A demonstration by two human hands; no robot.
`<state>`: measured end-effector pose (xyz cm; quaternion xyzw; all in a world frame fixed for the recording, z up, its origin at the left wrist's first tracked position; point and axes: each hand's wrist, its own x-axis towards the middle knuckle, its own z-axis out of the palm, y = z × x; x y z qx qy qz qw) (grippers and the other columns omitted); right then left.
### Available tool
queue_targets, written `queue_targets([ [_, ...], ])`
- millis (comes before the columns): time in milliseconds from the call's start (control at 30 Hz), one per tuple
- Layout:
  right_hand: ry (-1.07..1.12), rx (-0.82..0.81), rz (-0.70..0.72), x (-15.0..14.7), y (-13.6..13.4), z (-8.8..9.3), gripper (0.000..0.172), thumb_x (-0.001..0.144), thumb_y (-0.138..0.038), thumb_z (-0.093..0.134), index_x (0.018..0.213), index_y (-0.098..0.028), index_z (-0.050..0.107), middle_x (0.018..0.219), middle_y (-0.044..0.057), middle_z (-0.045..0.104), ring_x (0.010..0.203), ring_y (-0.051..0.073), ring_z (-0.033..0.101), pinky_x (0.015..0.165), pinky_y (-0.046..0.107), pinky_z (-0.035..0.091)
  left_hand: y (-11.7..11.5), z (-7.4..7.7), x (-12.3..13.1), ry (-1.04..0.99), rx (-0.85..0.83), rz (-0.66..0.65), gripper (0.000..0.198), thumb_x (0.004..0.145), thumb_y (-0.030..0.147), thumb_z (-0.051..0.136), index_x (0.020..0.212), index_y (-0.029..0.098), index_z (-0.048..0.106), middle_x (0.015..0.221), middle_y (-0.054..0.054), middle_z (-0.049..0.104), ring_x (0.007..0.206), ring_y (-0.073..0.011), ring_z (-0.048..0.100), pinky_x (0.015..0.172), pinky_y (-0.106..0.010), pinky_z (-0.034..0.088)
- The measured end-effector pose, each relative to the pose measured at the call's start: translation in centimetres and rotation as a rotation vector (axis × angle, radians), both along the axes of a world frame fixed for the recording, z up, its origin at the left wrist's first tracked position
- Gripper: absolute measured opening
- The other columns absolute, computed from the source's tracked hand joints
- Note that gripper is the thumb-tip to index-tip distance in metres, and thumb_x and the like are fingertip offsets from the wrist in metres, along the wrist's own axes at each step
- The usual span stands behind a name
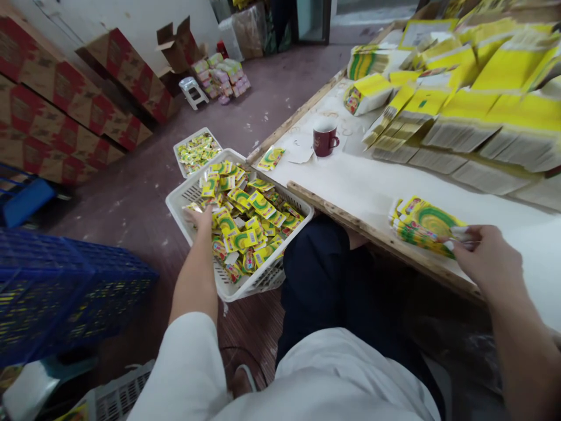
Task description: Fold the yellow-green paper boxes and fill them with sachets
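Note:
My left hand (pixel 200 216) reaches into the left side of a white plastic basket (pixel 241 292) heaped with small yellow and green packets (pixel 241 237). Its fingers are blurred and partly hidden, so what they hold cannot be made out. On the right, my right hand (pixel 486 251) pinches the right end of a stack of yellow and green packets (pixel 425 225) near the front edge of the white table (pixel 363 181). The thumb and forefinger are pressed together there.
A dark red mug (pixel 324 139) stands on the table, with yellow card stacks (pixel 477 111) behind it. A single packet (pixel 270 158) lies at the table corner. Blue crates (pixel 65 280), a smaller basket (pixel 197 152) and a white stool (pixel 193 92) stand on the left.

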<state>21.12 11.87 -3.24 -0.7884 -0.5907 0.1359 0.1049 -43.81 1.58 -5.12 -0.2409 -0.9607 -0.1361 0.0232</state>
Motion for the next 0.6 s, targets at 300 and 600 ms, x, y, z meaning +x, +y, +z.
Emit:
queue_targets([
  [300,0.039,0.04,-0.027,1.0,0.6,-1.2,0.027,0.066,-0.038,0.062,0.089,-0.031,0.049,0.072,0.006,0.063,0.072,0.031,0.063,0.068,0.042,0.047,-0.4,-1.8,6.1,0.112,-0.119,-0.705,0.059,0.091,0.049,0.048,0.143,0.022,0.045,0.162,-0.011,0.026,0.152,-0.0282,0.016,0.121,-0.046,0.016],
  [600,-0.021,0.01,0.013,2.2,0.8,-2.0,0.027,0.062,-0.038,0.066,0.083,-0.032,0.05,0.075,0.005,0.07,0.07,0.029,0.066,0.061,0.039,0.047,5.9,-2.7,1.4,0.075,-0.293,-0.402,0.057,0.092,0.049,0.046,0.136,0.014,0.054,0.143,-0.026,0.05,0.137,-0.047,0.038,0.104,-0.071,0.029],
])
